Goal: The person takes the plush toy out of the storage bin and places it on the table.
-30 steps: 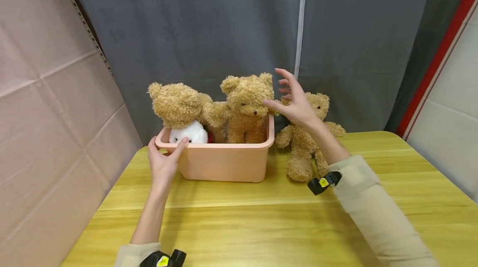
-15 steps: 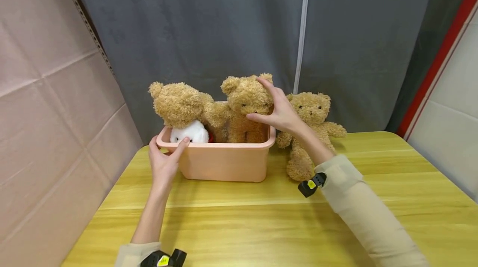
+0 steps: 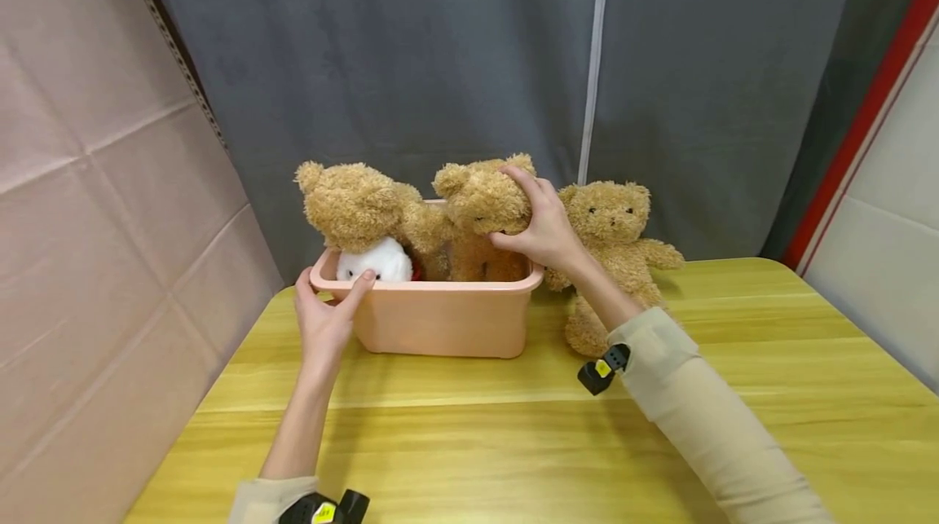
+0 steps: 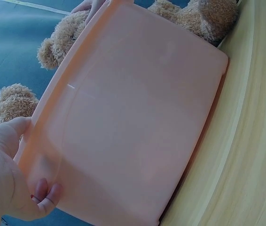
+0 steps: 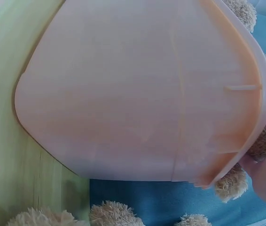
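yellow wood-grain tabletop (image 3: 469,434) stretches in front of the pink rectangular plastic tub (image 3: 440,320), while a seated tan plush bear (image 3: 619,218) is just beside its right end. the left hand (image 3: 324,324) grips the rim's front-left corner; the right hand (image 3: 544,224), thumb well apart from fingers, holds the head of a curly-furred brown bear (image 3: 477,202) inside the tub's right end. this bear is upright, face bowed frontward, and the tub's long axis runs left to right

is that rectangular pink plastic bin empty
Not empty: the pink plastic bin holds fluffy brown teddy bears and a white plush toy, visible at its open top.
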Motion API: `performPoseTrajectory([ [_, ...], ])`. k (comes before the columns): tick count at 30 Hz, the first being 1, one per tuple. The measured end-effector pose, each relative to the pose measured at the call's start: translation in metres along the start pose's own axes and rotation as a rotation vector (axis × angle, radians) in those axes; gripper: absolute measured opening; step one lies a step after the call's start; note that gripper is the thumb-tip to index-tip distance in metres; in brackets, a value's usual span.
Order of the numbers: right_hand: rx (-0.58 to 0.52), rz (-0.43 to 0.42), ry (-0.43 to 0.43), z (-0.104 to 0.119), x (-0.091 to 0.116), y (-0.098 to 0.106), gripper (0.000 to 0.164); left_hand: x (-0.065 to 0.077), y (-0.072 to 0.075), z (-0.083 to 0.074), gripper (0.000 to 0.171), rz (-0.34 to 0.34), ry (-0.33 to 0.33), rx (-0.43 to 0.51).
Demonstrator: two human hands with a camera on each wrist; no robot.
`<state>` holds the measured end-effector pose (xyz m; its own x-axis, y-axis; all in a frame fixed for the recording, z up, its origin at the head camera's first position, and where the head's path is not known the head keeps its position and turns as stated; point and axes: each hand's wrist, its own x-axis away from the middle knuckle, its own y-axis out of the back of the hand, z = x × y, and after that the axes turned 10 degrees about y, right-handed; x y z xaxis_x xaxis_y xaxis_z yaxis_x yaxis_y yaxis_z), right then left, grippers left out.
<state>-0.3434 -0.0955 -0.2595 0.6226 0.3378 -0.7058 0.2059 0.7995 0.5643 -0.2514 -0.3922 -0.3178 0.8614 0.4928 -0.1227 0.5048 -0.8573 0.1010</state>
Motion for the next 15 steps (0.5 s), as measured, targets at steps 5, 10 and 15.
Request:
performPoseTrajectory([
  [5,0.016,-0.063,0.029,0.0,0.003,0.0,0.095,0.001,-0.002,-0.001,0.093,0.016,-0.004,0.013],
  [10,0.023,-0.144,0.097,0.004,0.002,0.008,0.092,-0.003,-0.003,0.003,0.094,0.014,-0.015,0.012],
  [15,0.034,-0.201,0.142,0.01,0.0,0.019,0.09,-0.004,-0.002,0.004,0.096,0.003,-0.01,0.0],
])
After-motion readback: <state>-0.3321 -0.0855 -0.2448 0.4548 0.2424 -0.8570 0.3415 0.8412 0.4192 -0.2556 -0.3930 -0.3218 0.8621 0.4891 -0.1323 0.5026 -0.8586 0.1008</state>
